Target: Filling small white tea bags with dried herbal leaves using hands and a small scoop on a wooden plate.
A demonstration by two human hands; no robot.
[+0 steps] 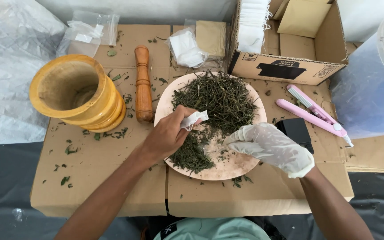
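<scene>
A pale round plate point(234, 166) lies on the flattened cardboard, heaped with dried green herb point(218, 100). My bare left hand point(167, 133) hovers over the plate's left side and holds a small white filter bag point(194, 119) between its fingers. My right hand point(270, 146), in a thin clear glove, rests over the plate's right side with its fingertips pinched together in the crumbled herb near the middle.
A yellow wooden mortar point(74, 91) and a brown pestle point(143, 84) lie left of the plate. A cardboard box point(290, 66) with stacked white bags stands behind. A pink sealing iron point(314, 111) and a black device point(296, 130) lie right, beside a clear plastic tub point(374, 80).
</scene>
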